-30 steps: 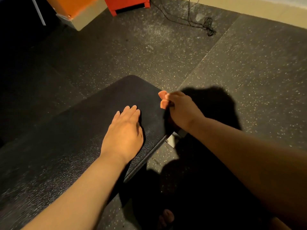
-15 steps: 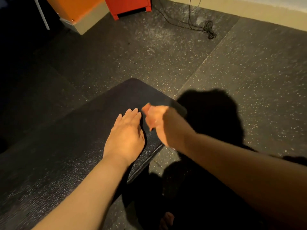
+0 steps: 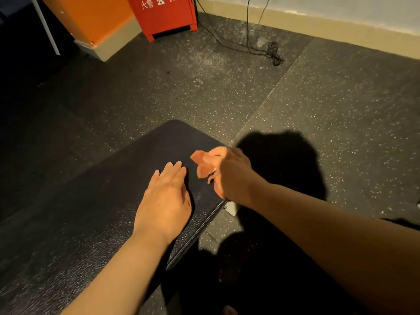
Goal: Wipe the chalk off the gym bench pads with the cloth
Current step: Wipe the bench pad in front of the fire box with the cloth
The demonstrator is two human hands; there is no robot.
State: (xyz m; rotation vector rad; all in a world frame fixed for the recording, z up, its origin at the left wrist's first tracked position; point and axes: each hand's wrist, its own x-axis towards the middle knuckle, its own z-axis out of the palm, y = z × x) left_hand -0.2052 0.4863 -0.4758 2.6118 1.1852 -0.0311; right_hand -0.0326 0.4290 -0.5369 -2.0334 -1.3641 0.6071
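Pad [image 3: 102,212] runs from the near left to a rounded far end. Left hand [image 3: 163,201] lies flat on the pad near its right edge, fingers straight and together, palm down, bracing. Right hand [image 3: 231,176] is over the pad's right edge toward the far end, fingers curled round a bunched orange cloth [image 3: 201,162]. The cloth sticks out toward the pad's middle. It's blurred, so can't tell if it touches the pad.

Progress, as a judgement: mid-wipe. The pad's far end looks dark and even, probably done. The near part shows pale speckle, either chalk or glare on the grain, so likely still to wipe. Only one pad is in view; any others unknown.
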